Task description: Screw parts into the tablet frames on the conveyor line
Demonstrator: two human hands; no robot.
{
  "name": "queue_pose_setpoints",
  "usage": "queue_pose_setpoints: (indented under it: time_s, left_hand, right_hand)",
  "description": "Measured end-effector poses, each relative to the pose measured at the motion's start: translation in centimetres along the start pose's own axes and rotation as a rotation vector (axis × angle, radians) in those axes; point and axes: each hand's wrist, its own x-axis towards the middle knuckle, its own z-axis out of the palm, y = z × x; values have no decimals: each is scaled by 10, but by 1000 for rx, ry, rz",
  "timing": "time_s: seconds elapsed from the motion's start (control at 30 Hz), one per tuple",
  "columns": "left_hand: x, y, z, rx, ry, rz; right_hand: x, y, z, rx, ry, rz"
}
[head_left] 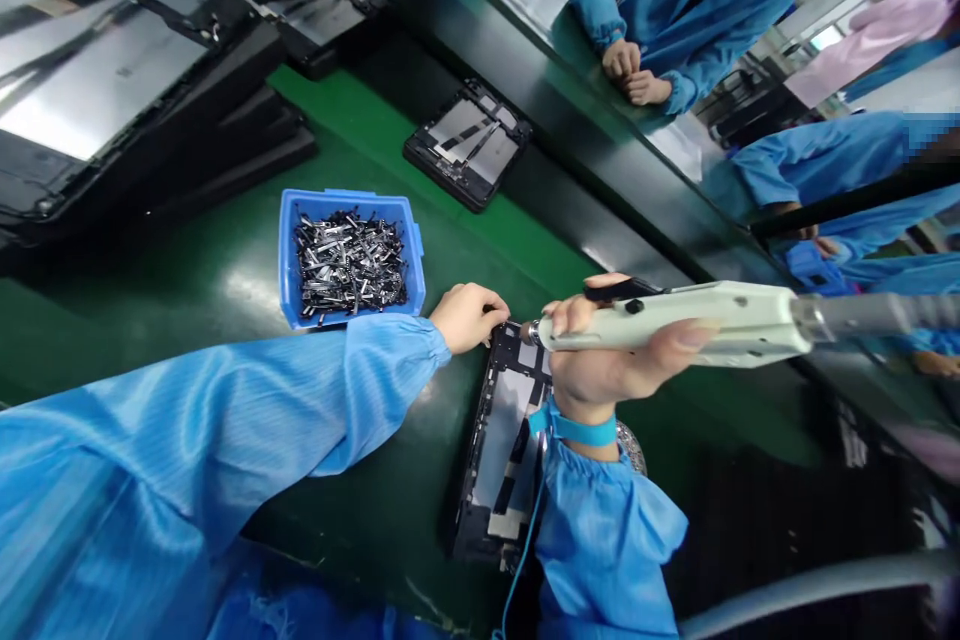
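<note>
In the head view my right hand point(600, 370) is wrapped round a pale green electric screwdriver point(727, 320). The driver's tip points left, at the top end of an opened tablet point(510, 410) lying on the green bench. My left hand point(471, 316) is at that tablet's top left corner, with fingers pinched together; whatever is between them is hidden. A blue bin point(285, 265) stands just left of my left hand, heaped with small black and silver parts point(351, 262). The right hand and sleeve cover the tablet's right side. A blue strap point(585, 430) circles my right wrist.
Another opened tablet point(471, 142) sits farther up the bench, beside a dark rail. Stacked tablets point(97, 60) fill the upper left. Behind my right wrist, a round dish point(631, 448) shows partly. Across the line are co-workers in blue sleeves point(690, 10).
</note>
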Motion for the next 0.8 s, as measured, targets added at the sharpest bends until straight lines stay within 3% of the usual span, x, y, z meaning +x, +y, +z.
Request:
queue_pose_setpoints:
  time_s: [0.3,0.7,0.8]
  left_hand:
    - [0,4,-7,64,30,54]
    - [-1,3,-6,63,29,48]
    - [-7,2,-7,65,75,29]
  right_hand:
    - [2,27,-5,20,-32,25]
    - [2,29,1,-47,-13,77]
    - [0,30,4,-32,27,103]
